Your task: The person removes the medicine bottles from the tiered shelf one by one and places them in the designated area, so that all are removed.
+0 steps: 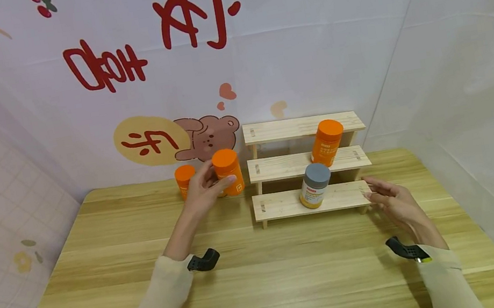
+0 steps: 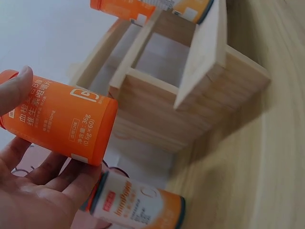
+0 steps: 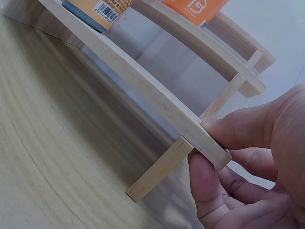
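My left hand holds an orange supplement bottle between thumb and fingers, beside the left end of a three-step wooden shelf rack. In the left wrist view that bottle is tilted, its white lettering toward the camera. At the other end of the rack, my right hand pinches the end of the lowest board between thumb and fingers. A grey-lidded bottle stands on the lowest step. Another orange bottle stands on the middle step.
Behind my left hand stands another orange-lidded bottle, partly covered. A white-and-orange bottle shows below the held one in the left wrist view. The rack stands on a wood-grain table before a printed white cloth.
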Demonstrator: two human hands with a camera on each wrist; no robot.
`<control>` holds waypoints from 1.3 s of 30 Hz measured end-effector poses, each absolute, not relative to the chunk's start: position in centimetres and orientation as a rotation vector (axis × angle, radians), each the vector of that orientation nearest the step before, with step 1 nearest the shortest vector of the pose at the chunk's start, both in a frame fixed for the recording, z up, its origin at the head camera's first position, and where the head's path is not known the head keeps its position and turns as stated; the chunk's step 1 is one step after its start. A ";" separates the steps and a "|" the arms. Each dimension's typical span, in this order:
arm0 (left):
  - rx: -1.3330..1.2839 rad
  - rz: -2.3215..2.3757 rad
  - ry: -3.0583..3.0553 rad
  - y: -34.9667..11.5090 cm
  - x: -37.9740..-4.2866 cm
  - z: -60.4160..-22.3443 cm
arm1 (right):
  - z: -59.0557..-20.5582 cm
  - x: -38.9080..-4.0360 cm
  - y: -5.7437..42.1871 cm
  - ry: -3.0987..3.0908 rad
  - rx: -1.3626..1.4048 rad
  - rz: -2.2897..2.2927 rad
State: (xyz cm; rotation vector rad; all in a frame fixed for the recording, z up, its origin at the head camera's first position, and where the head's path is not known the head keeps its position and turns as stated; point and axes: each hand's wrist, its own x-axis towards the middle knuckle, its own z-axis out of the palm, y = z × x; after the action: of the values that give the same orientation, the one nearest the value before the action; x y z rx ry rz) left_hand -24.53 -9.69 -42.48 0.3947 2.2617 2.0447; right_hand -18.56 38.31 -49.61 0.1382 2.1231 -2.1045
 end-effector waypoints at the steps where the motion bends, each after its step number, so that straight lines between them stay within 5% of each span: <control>1: 0.394 2.046 2.258 -9.8 -24.5 -42.7 | -49.6 -18.6 38.3 2.126 0.139 -2.100; 39: 0.178 1.942 2.236 -12.6 -23.8 -49.6 | -49.7 -18.6 38.4 2.119 0.167 -2.079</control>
State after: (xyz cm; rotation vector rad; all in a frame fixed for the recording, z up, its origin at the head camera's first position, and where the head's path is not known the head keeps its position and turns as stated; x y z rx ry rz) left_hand -23.81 -12.55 -49.65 0.1776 2.2364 1.9420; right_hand -18.65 38.40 -49.74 0.1671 2.1194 -2.0792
